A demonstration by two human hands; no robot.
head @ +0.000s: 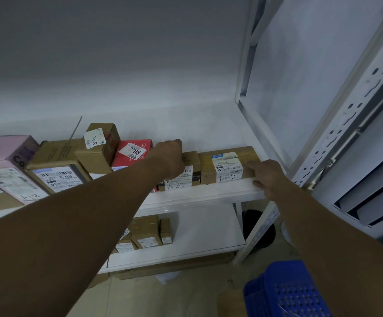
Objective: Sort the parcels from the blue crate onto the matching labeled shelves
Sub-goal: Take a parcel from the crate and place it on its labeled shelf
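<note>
The upper shelf [208, 195], 1 of 2 visible, carries the parcels. 1 blue crate [284, 291] stands at floor level, lower right. 1 wide parcel [227, 165] sits at the right hand [269, 177], whose straight fingers touch its front. 1 small parcel [191, 160] lies under the left hand [172, 159], whose fingers are hidden, so their state cannot be told.

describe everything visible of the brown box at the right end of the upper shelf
A brown cardboard box, closed, lying flat along the front of the upper shelf. A white label with a blue strip and barcodes wraps top and front, handwritten "1-2" below. The right hand touches its right end.
</note>
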